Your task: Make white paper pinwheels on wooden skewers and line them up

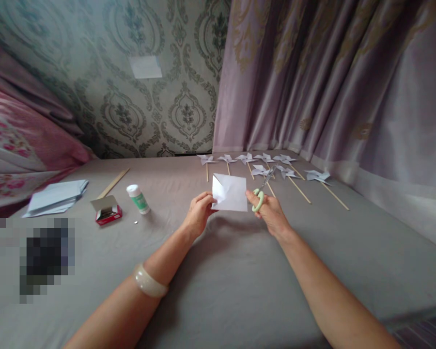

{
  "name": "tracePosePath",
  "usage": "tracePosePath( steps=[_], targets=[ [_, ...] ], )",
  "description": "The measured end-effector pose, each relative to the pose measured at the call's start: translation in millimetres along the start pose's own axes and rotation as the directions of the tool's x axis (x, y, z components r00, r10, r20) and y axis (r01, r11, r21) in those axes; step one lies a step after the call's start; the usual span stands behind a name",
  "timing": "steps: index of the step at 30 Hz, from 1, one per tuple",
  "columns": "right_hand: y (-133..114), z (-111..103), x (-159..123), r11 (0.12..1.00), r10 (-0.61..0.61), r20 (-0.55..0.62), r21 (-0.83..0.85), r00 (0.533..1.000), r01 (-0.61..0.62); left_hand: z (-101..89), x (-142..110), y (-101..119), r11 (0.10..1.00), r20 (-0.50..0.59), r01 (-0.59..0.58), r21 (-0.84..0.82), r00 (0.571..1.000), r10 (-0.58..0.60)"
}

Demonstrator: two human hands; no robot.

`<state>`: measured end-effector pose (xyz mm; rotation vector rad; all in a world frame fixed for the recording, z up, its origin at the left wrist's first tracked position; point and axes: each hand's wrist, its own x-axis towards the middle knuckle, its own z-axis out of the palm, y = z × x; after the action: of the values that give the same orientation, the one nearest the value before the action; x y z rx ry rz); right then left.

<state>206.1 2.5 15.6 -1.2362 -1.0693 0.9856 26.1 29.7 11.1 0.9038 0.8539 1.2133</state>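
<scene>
A square sheet of white paper (232, 195) is held up in front of me, with a dark diagonal slit or crease at its upper left corner. My left hand (200, 211) pinches its lower left edge. Scissors (258, 199) with pale green handles are in my right hand (272, 213), blades pointing up and away to the right. The right thumb meets or nearly meets the sheet's right edge. Just beyond lie several white paper pinwheels (247, 158) on thin wooden sticks; the scissor blades partly overlap them in view.
On the left lie a stack of white paper sheets (56, 198), wooden sticks (114, 183), an open red box (109, 215) with small items inside, and a white and green glue bottle (138, 199). A small pale bit (135, 222) sits near it. Curtains (283, 72) hang along the right.
</scene>
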Motion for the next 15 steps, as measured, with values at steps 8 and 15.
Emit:
tracePosePath(
  steps=[8,15],
  targets=[
    [3.7,0.8,-0.5,0.988,0.076,0.072,0.129,0.994,-0.085,-4.1,4.7,-4.2,0.999,0.000,0.019,-0.035,1.000,-0.019],
    [4.5,4.7,-2.7,0.982,0.051,0.059,0.180,0.997,-0.061,-1.9,4.4,-0.6,0.976,-0.042,0.103,-0.190,0.993,-0.112]
  ],
)
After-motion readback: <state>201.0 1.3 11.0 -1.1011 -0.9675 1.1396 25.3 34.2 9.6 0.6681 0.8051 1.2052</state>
